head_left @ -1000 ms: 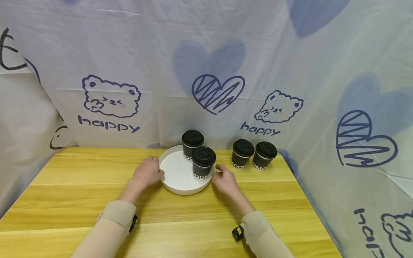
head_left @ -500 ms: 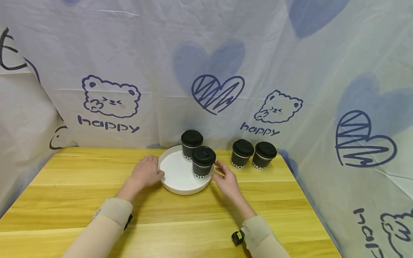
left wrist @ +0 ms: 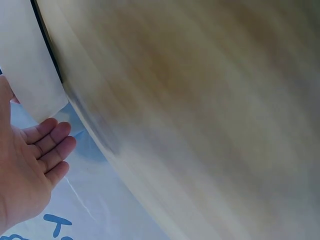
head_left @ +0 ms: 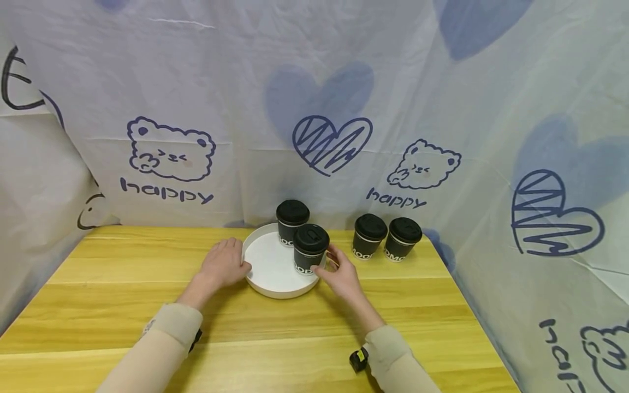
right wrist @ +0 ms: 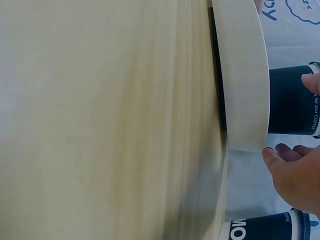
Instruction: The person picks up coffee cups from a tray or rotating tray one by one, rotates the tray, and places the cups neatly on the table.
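A round white tray (head_left: 272,267) sits on the wooden table with two lidded black paper coffee cups in it, one at the back (head_left: 292,221) and one at the front right (head_left: 309,248). My left hand (head_left: 223,265) holds the tray's left side, thumb at the rim; the left wrist view shows its fingertips (left wrist: 55,131) by the outer wall. My right hand (head_left: 342,277) is at the front-right cup. Its thumb (right wrist: 311,83) lies in front of that cup in the right wrist view, while the other fingers (right wrist: 280,154) are apart from the cup, beside the tray wall.
Two more lidded black coffee cups, one (head_left: 368,234) left of the other (head_left: 403,238), stand upright close together on the table (head_left: 275,349), right of the tray. A white printed cloth (head_left: 245,109) hangs behind and along the right side.
My right hand has come away from the tray's right rim, spread its thumb and fingers, and moved up to the front-right cup. My left hand stays at the tray's left side.
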Demonstrator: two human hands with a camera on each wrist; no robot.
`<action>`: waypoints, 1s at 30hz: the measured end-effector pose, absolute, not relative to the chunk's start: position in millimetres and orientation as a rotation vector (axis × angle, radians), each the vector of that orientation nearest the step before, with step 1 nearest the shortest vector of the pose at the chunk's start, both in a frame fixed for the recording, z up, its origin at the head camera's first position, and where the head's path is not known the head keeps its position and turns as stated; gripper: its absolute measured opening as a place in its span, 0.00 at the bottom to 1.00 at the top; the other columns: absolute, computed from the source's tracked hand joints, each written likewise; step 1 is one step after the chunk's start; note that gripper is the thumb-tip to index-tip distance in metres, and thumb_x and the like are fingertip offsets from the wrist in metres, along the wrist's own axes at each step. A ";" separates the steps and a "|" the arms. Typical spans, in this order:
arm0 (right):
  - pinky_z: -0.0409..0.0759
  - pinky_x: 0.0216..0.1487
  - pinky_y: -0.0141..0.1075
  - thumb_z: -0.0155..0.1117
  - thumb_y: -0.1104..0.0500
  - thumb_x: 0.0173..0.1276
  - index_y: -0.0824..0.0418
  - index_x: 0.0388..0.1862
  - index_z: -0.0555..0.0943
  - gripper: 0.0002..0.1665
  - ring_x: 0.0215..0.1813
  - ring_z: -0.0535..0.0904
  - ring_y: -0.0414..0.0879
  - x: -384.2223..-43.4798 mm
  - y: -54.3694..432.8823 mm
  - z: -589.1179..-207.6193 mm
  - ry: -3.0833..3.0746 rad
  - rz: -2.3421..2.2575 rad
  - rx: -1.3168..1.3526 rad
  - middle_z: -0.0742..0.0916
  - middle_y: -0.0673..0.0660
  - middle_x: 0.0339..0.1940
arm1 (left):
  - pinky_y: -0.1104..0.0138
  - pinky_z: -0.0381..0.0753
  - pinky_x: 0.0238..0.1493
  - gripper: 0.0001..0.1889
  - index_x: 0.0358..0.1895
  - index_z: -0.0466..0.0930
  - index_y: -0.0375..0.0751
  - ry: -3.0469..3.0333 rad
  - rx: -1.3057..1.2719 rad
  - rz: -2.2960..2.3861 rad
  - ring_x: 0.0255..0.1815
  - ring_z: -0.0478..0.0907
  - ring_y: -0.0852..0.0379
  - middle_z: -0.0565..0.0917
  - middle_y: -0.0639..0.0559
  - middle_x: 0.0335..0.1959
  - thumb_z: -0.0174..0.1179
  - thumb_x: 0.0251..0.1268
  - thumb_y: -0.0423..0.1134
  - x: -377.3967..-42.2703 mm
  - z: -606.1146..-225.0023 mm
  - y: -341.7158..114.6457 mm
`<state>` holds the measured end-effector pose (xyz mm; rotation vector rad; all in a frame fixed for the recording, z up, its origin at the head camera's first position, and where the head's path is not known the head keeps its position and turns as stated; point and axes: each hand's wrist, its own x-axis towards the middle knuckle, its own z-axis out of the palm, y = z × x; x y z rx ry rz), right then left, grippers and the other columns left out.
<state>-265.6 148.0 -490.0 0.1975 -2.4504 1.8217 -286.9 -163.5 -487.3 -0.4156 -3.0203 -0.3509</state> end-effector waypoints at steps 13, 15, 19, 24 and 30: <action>0.69 0.76 0.47 0.83 0.60 0.57 0.65 0.75 0.70 0.49 0.75 0.72 0.60 -278.7 132.3 -489.2 -2.440 1.815 0.197 0.78 0.67 0.71 | 0.46 0.73 0.62 0.29 0.56 0.72 0.20 -3.012 -0.421 -0.337 0.49 0.73 0.38 0.77 0.34 0.48 0.60 0.65 0.46 -285.3 -487.1 -162.3; 0.69 0.76 0.47 0.83 0.59 0.57 0.65 0.75 0.70 0.49 0.75 0.72 0.60 -279.7 130.0 -488.8 -2.456 1.800 0.193 0.79 0.66 0.71 | 0.45 0.73 0.63 0.29 0.57 0.72 0.20 -3.009 -0.421 -0.338 0.50 0.73 0.38 0.77 0.34 0.48 0.60 0.65 0.46 -285.5 -487.1 -162.3; 0.69 0.75 0.48 0.84 0.58 0.56 0.63 0.75 0.69 0.50 0.75 0.72 0.59 -280.8 127.5 -489.3 -2.467 1.771 0.192 0.79 0.65 0.70 | 0.45 0.73 0.63 0.29 0.56 0.72 0.21 -3.005 -0.423 -0.339 0.50 0.73 0.38 0.77 0.34 0.48 0.60 0.65 0.46 -285.6 -487.7 -162.0; 0.69 0.75 0.51 0.84 0.57 0.56 0.64 0.74 0.69 0.49 0.74 0.73 0.59 -280.6 125.5 -488.8 -2.468 1.747 0.187 0.80 0.65 0.69 | 0.45 0.73 0.62 0.28 0.55 0.72 0.21 -2.999 -0.422 -0.338 0.50 0.73 0.38 0.77 0.34 0.47 0.59 0.65 0.45 -285.3 -487.9 -161.8; 0.69 0.75 0.52 0.83 0.59 0.56 0.65 0.73 0.69 0.49 0.74 0.73 0.60 -282.8 124.3 -491.6 -2.461 1.735 0.177 0.79 0.65 0.69 | 0.45 0.72 0.63 0.27 0.55 0.72 0.21 -2.997 -0.412 -0.345 0.50 0.72 0.38 0.77 0.34 0.48 0.59 0.64 0.45 -284.5 -487.8 -161.6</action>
